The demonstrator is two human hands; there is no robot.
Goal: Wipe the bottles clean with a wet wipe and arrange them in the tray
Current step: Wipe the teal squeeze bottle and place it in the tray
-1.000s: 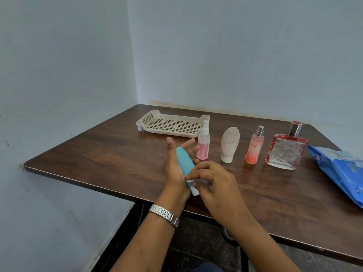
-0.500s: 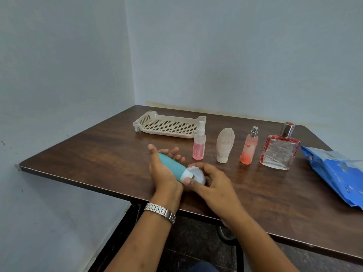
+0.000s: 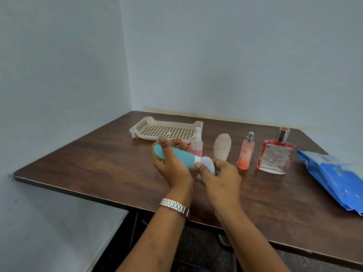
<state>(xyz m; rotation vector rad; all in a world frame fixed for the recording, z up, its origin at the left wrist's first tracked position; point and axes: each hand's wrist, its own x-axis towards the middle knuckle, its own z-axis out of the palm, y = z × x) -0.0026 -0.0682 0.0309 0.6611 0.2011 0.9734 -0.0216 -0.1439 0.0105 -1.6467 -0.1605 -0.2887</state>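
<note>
Holding the bottle round its middle, the left hand curls tight; it looks light and slippery. The right hand pinches the soft wipe.

Teal bottle, beige gridded tray, blue wipes pack.

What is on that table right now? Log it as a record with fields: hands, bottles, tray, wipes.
left hand: grips the teal bottle, held tilted above the table
right hand: pinches the wet wipe round the bottle's white cap end
standing bottles: spray bottle, cream bottle, pink perfume, square perfume, in a row
tray: behind the row's left end, no bottle in it
wipes pack: blue, at the table's right edge
</note>
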